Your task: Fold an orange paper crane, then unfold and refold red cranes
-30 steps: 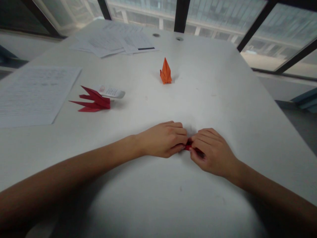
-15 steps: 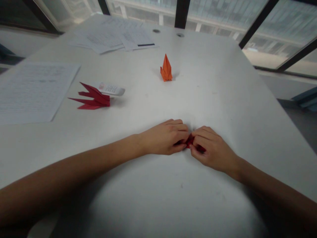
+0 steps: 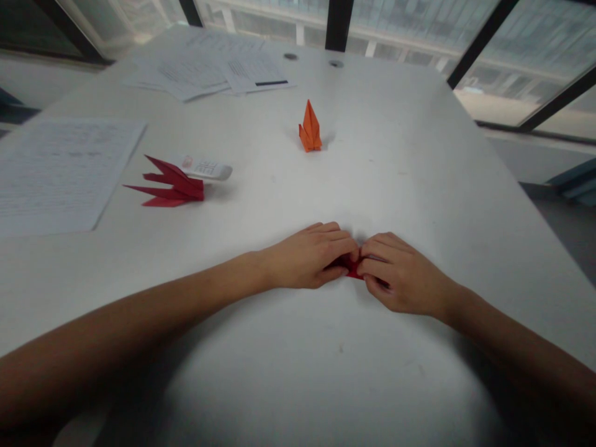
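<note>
A small piece of folded red paper (image 3: 354, 269) lies on the white table (image 3: 298, 360), mostly hidden under my fingers. My left hand (image 3: 321, 254) is closed on its left part, the thumb low and the fingers curled over the top. From the other side my right hand (image 3: 395, 270) pinches the right part, its fingertips almost meeting those of my left hand. Only a strip of red shows in the gap between the two hands. Its full shape cannot be made out.
An orange origami figure (image 3: 310, 129) stands farther back. To the left, a red origami figure (image 3: 172, 186) rests beside a white remote control (image 3: 205, 167). Printed sheets (image 3: 69, 167) lie at the left, with more papers (image 3: 200, 68) at the back near the windows.
My fingers have shifted slightly on the red paper: the left forefinger reaches farther right, and the right thumb is drawn back, baring a bit of the lower edge.
</note>
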{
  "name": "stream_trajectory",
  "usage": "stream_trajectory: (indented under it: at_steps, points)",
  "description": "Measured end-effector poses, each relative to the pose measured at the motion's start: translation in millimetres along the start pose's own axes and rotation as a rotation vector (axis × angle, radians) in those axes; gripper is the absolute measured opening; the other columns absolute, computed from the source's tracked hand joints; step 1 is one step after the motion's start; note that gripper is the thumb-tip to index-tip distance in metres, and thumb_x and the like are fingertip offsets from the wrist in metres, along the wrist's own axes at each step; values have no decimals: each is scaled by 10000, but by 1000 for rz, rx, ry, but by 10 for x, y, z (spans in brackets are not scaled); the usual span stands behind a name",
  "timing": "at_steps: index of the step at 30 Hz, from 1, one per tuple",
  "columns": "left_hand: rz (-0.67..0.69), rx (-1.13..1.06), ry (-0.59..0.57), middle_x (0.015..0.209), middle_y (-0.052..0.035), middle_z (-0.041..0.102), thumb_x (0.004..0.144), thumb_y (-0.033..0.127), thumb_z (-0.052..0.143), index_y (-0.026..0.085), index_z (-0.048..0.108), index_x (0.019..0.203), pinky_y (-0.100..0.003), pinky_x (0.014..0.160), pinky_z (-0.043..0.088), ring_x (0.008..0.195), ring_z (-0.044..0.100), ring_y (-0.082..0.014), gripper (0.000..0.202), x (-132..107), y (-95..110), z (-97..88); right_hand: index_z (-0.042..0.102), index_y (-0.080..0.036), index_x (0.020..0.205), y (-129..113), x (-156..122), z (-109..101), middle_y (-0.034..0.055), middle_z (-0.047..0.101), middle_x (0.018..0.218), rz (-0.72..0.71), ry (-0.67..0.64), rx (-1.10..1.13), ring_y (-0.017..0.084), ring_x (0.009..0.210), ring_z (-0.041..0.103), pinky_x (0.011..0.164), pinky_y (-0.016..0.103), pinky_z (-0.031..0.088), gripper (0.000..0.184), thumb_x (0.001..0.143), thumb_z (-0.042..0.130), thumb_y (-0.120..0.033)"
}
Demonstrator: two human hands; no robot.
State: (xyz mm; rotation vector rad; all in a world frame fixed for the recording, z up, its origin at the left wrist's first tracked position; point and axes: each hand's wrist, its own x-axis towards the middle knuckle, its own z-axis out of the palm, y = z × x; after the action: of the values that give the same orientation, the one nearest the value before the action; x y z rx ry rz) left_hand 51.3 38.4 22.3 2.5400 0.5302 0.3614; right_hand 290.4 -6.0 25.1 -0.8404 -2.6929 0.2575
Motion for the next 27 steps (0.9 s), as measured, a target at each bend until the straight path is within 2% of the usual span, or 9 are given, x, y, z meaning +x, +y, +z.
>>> stream_trajectory:
  at_steps: [3,6,10,14,16,18,22,27]
  points:
    - [-29,-41,0,1005,-44,685,924,186,648,203,603,1093,-355,919,457,997,579,-227,175,0,1,-17,735,-183,904,-31,-12,-84,93,746,1008,-87,-57,-128,265,982,635,965,454,511,157,903,589,-124]
    - [-19,-67,-34,1025,-53,687,898,141,650,201,609,1130,-359,919,463,1003,590,-231,243,-5,-15,-66,761,-172,1059,-94,-33,-173,75,785,1134,-93,-118,-223,270,1028,672,1068,480,480,220,935,582,-141]
    - [33,-121,-98,1067,-61,685,887,103,638,218,634,1151,-358,950,466,1037,594,-235,289,-33,-81,-170,747,-156,1183,-158,-48,-243,48,783,1228,-72,-151,-254,263,1026,705,1018,470,519,295,977,539,-125]
    - [71,-146,-119,1139,-55,687,840,117,700,245,640,1193,-370,1023,448,1102,576,-245,380,-69,-166,-255,766,-185,1109,-174,-41,-213,32,787,1209,-14,-165,-207,256,1028,705,958,449,547,203,970,617,-196]
    - [67,-158,-110,1166,-57,680,803,145,752,244,630,1229,-369,1027,451,1110,572,-245,455,-78,-192,-269,767,-202,1045,-169,-38,-157,33,789,1180,36,-154,-185,259,1022,699,937,450,552,153,961,668,-281]
    - [67,-159,-101,1163,-59,683,786,186,786,241,634,1228,-374,1022,453,1102,577,-247,470,-76,-203,-263,760,-193,998,-155,-35,-85,49,789,1138,58,-127,-199,253,971,698,892,444,559,143,969,661,-292]
    - [63,-139,-72,1122,-64,702,818,169,747,226,654,1178,-372,1009,455,1075,589,-244,376,-62,-214,-221,751,-198,1018,-121,-26,36,51,776,1087,87,-57,-203,244,936,684,883,431,542,158,1000,613,-274]
    - [47,-113,7,1114,-78,697,880,171,685,207,652,1160,-368,1011,468,1062,601,-230,284,-67,-253,-165,721,-202,1007,-119,7,57,63,752,1088,191,-10,-152,248,936,664,864,427,517,113,973,633,-264]
